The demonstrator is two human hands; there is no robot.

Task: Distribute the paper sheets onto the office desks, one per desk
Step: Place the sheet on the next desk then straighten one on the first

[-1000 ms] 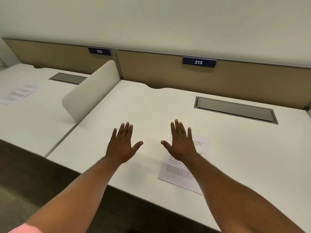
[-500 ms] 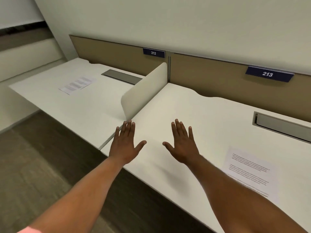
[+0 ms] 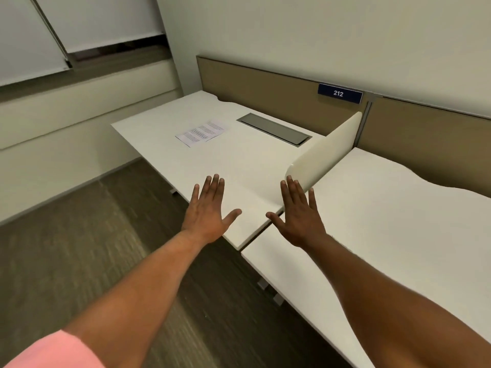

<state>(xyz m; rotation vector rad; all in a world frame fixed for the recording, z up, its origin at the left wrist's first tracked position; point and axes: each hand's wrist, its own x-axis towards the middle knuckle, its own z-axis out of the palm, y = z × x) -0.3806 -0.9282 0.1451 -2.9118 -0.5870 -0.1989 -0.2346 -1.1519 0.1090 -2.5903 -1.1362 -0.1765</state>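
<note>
White laminate on the desk (image 3: 164, 144) marked by the 212 sign (image 3: 340, 93) already carries one printed sheet (image 3: 201, 133), lying flat left of the grey cable hatch (image 3: 274, 129) and well apart from both your hands. Your left hand (image 3: 207, 214) hangs flat and spread over that desk's near corner, and your right hand (image 3: 299, 217) is likewise splayed by the end of the cream divider (image 3: 322, 152); neither holds anything. With no spare sheets in view, count this desk as served, fetch the stack before advancing, and check the neighbouring desk (image 3: 385, 208), whose visible part shows no paper.
</note>
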